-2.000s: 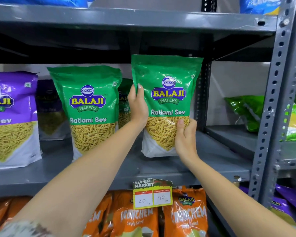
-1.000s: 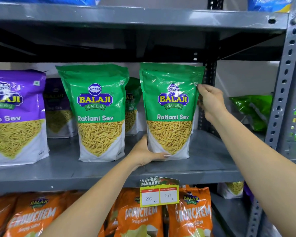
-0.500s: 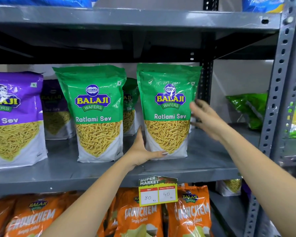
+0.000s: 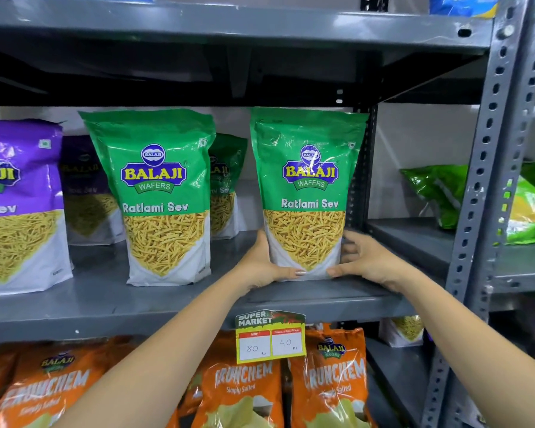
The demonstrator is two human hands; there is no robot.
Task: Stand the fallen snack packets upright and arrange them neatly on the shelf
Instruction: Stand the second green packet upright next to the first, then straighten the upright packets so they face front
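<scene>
A green Ratlami Sev packet (image 4: 308, 168) stands upright at the right end of the grey middle shelf (image 4: 105, 301). My left hand (image 4: 261, 267) grips its lower left corner and my right hand (image 4: 366, 261) grips its lower right corner. A second green Ratlami Sev packet (image 4: 158, 193) stands upright to its left, with a third green packet (image 4: 227, 183) behind and between them. Further left stand a purple Aloo Sev packet (image 4: 16, 205) and a darker purple packet (image 4: 84, 193) at the back.
A perforated grey upright post (image 4: 488, 168) frames the right side. Beyond it, green packets (image 4: 439, 193) lie fallen on the neighbouring shelf. Orange Crunchem packets (image 4: 331, 381) fill the shelf below, behind a yellow price tag (image 4: 271, 338). The upper shelf (image 4: 229, 24) hangs close overhead.
My right hand dropped from the packet's upper right edge to its lower right corner. My left hand stayed at the lower left corner. The packet now stands between both hands.
</scene>
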